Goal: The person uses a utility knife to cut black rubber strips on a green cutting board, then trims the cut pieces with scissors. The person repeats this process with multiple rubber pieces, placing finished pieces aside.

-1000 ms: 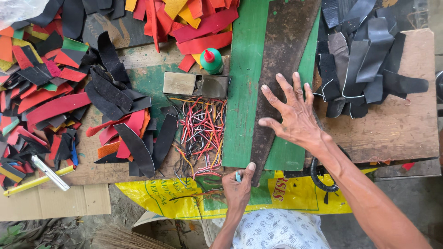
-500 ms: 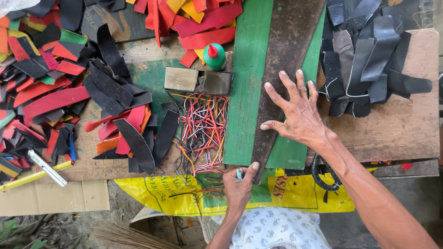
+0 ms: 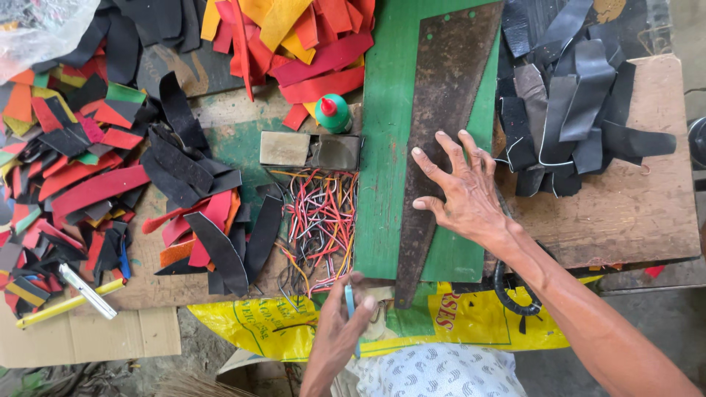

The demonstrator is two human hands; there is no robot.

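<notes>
My right hand (image 3: 463, 195) lies flat with fingers spread on a long rusty triangular metal plate (image 3: 448, 81). The plate rests on a green cutting mat (image 3: 386, 110). My left hand (image 3: 338, 327) is below, at the near edge of the bench, shut on a thin blue blade tool (image 3: 350, 305) held upright close to the plate's narrow lower tip. A bundle of thin red, yellow and white cords (image 3: 320, 220) lies just left of the mat, above my left hand.
Black strips (image 3: 573, 110) are piled at the right, and red, orange and black strips (image 3: 81, 162) cover the left. A green bottle with a red cap (image 3: 332, 112) and two small blocks (image 3: 284, 148) sit above the cords. A yellow sack (image 3: 456, 323) hangs off the front edge.
My right hand stays pressed on the metal plate and my left hand keeps the blue tool near the plate's tip. Only the view has shifted slightly.
</notes>
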